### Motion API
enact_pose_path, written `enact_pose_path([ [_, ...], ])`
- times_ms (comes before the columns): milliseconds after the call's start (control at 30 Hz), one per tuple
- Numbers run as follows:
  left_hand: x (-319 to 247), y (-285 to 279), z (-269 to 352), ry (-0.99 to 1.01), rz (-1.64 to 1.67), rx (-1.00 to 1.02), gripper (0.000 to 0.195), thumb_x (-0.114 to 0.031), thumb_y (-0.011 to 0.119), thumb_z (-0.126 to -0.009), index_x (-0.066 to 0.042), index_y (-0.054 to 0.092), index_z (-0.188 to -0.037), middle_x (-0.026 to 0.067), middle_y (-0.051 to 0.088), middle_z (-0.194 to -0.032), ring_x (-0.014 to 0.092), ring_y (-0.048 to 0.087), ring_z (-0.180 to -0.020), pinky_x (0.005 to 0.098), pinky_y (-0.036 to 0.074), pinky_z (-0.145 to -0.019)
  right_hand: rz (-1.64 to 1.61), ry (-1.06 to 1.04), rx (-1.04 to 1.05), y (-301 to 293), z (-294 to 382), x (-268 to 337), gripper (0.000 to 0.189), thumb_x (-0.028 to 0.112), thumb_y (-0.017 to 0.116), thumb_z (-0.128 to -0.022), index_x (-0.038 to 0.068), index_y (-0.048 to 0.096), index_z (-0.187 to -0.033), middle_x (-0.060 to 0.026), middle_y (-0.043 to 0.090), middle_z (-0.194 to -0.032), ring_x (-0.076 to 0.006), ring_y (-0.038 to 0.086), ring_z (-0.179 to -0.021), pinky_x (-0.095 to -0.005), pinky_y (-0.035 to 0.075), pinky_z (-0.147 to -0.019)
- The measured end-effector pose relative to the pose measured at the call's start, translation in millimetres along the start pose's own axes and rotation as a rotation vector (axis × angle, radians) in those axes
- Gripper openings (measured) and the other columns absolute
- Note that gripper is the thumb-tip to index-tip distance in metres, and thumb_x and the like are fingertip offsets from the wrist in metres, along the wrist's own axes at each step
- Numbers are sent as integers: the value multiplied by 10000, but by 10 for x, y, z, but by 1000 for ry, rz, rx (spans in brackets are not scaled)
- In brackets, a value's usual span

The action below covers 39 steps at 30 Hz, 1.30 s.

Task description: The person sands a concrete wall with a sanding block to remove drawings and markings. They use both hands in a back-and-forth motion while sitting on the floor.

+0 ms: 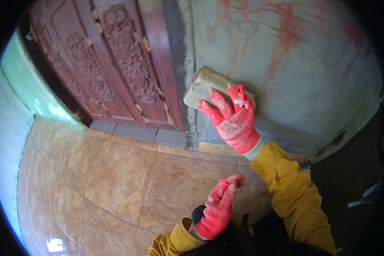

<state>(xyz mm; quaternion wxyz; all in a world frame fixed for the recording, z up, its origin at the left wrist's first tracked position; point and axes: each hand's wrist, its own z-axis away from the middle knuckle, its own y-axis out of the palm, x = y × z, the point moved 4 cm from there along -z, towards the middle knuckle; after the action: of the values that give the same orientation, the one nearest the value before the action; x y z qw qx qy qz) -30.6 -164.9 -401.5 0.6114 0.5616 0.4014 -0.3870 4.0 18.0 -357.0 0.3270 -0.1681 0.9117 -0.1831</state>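
My right hand (235, 124), in a red knit glove dusted with pale residue, grips a thick, dirty sponge block (203, 86). The block is tilted and lies against the grey plastered wall (294, 83), close to the door frame. My fingers are spread over its near face; the thumb is hidden. Lower down, in front of my body, my left hand (219, 204) wears a matching glove. Its fingers are curled together with the thumb against them, and I see nothing held in it. Red scribbled marks (284, 28) run across the upper wall.
A carved reddish-brown wooden door (124, 57) with chipped edges stands at the left of the wall. Grey tiles (134, 132) form its threshold. Brown tiles (115, 172) cover the floor. A pale green wall (6, 128) curves along the left; a dark area (345, 179) lies at right.
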Motion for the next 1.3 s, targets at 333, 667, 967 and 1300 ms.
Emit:
enact_pose_path([
  [333,139,-5,56,8,-43,-52,372,-251,456,-1044,39,549,-1257,159,654,-1180,277,621,-1141,405,431,-1055,327,-692,284,651,1920,313,351,194,479,-924,122,568,-1256,-71,520,-1312,-270,529,-1136,-403,421,-1011],
  [667,318,166,-9,-46,-55,-43,355,-236,451,-1046,36,555,-1249,160,649,-1187,272,616,-1149,409,438,-1053,77,872,-444,-394,1653,-1104,871,259,884,-634,177,439,-1379,-235,417,-1320,-453,419,-1215,-575,415,-940],
  [967,-160,278,-38,112,-676,229,273,-93,437,-1027,13,588,-1228,136,606,-1203,244,613,-1138,338,443,-1019,20,670,-238,-396,1924,-1308,506,219,726,-711,129,535,-1171,-197,458,-1217,-400,439,-1185,-493,440,-878],
  [1300,-530,1047,-761,757,-1445,462,549,-139,714,-826,-49,531,-1335,178,513,-1362,371,494,-1268,436,400,-1069,-392,625,-197,33,2455,-907,511,219,801,-712,251,605,-1183,-78,477,-1290,-304,540,-1086,-470,467,-834],
])
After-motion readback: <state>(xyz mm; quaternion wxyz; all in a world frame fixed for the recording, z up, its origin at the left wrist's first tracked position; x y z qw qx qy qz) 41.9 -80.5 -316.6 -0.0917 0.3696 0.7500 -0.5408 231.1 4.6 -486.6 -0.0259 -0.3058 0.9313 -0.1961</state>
